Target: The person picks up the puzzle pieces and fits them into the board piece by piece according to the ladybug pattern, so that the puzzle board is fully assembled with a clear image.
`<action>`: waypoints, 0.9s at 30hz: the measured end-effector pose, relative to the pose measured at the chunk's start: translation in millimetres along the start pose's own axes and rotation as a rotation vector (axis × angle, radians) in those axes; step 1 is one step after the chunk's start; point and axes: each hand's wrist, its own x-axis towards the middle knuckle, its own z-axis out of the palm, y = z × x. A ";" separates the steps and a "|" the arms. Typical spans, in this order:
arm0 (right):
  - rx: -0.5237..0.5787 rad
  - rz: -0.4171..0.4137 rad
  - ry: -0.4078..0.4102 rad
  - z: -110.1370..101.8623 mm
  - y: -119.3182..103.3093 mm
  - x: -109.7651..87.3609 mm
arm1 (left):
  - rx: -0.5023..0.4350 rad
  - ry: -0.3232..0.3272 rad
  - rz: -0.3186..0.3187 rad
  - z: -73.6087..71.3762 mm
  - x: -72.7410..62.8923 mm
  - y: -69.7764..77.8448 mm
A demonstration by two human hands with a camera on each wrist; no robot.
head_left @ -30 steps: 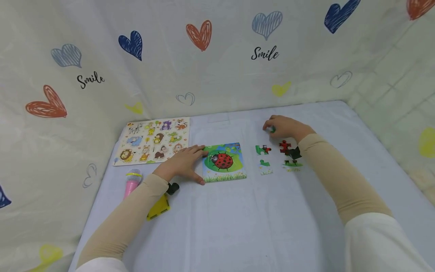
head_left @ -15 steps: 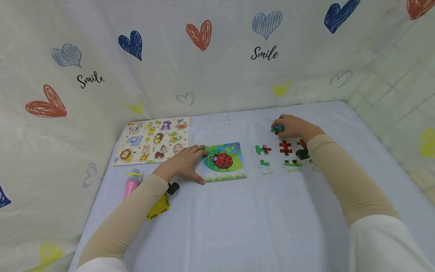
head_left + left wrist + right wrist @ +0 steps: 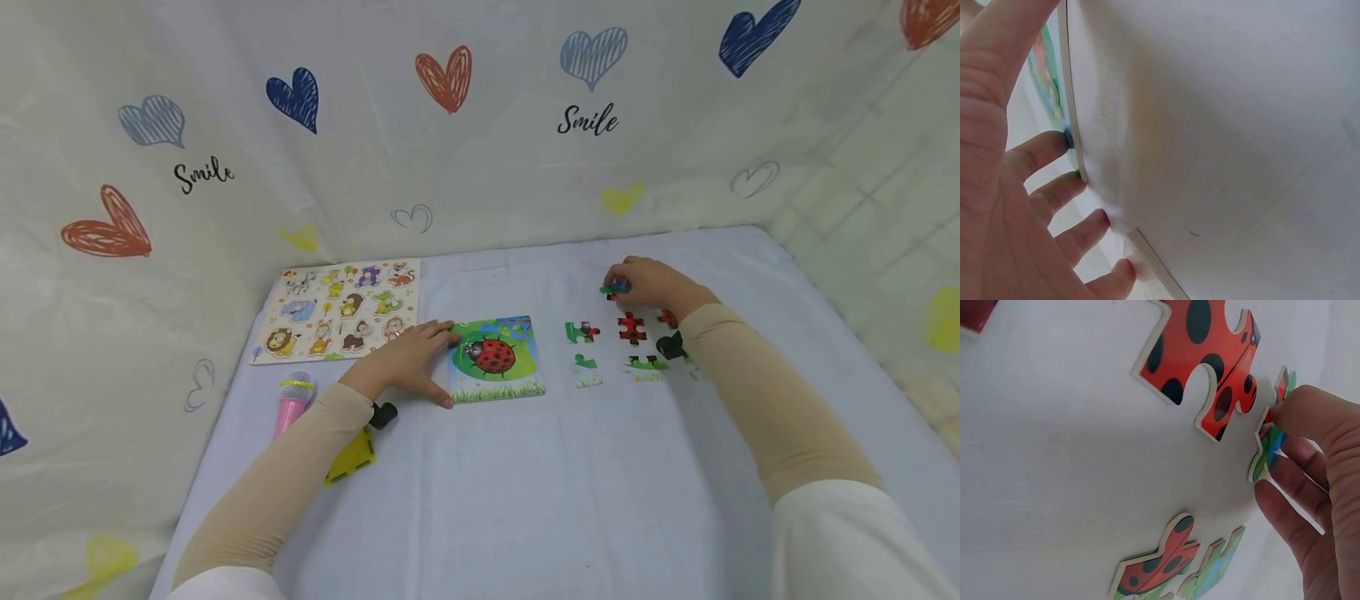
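My left hand point(image 3: 405, 360) rests with spread fingers against the left edge of a square ladybug picture board point(image 3: 501, 379). In the left wrist view the fingertips point(image 3: 1075, 181) touch the board's edge and the cloth. My right hand point(image 3: 654, 282) pinches a green, blue and red jigsaw piece point(image 3: 617, 288) at the back right. The right wrist view shows thumb and fingers on this piece point(image 3: 1266, 447), close to the cloth. Nearby lie a red spotted jigsaw piece point(image 3: 632, 328), a green-and-red jigsaw piece point(image 3: 581, 332) and a grass jigsaw piece point(image 3: 647, 369).
An animal puzzle board point(image 3: 330, 308) lies at the back left. A pink toy microphone point(image 3: 291, 404) and a yellow flat piece point(image 3: 352, 457) lie by my left forearm. A heart-printed curtain point(image 3: 480, 167) stands behind the white-covered table point(image 3: 495, 500).
My right hand has shifted slightly right with the jigsaw piece, showing more of the piece and of others under the forearm. Now it is nearly still. My left hand stays put.
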 end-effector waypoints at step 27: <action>-0.038 -0.004 -0.031 3.4 -12.0 5.4 | 0.012 -0.008 -0.015 -2.8 1.7 3.6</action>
